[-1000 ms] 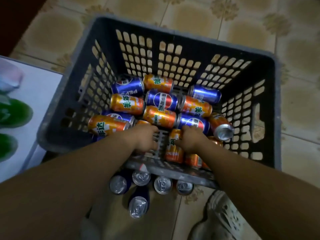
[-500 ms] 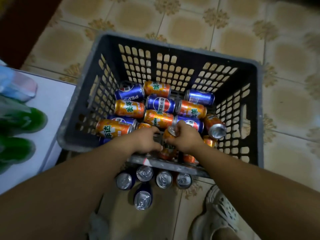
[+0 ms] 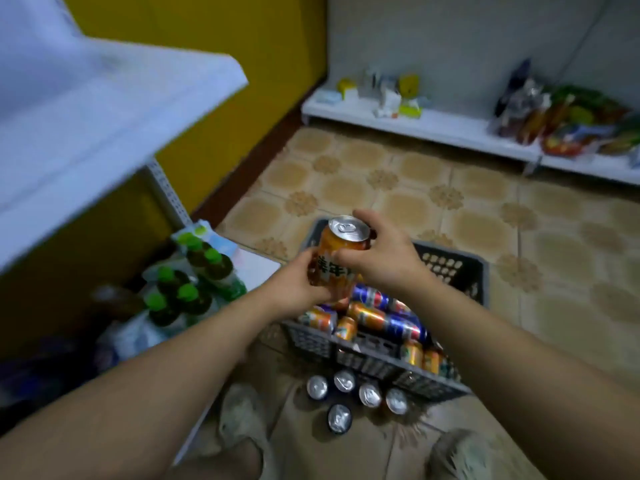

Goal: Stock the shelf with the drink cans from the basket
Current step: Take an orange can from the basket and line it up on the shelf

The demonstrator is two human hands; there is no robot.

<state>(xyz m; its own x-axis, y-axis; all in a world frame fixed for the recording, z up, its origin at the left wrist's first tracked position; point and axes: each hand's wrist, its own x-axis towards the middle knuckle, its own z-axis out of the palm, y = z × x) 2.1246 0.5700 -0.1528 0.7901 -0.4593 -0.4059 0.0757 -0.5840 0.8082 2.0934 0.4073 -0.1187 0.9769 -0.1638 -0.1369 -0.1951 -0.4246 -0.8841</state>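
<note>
An upright orange drink can (image 3: 337, 251) is held above the grey plastic basket (image 3: 460, 268), gripped from both sides. My left hand (image 3: 298, 285) wraps its lower left side and my right hand (image 3: 381, 254) clasps its upper right side. In the basket lie several orange and blue cans (image 3: 377, 318) on their sides. Several more cans (image 3: 341, 396) stand upright on the floor just in front of the basket. The white shelf (image 3: 86, 109) juts out at upper left, blurred.
Green-capped bottles (image 3: 188, 285) stand on the low shelf board at left, beside the basket. A white floor shelf (image 3: 433, 128) with snack packets and small boxes runs along the far wall. Patterned tile floor lies between. My two shoes (image 3: 242, 424) are at the bottom.
Both hands have lifted one orange can up out of the basket. The camera has tilted up, so the shelf and far wall have come into view.
</note>
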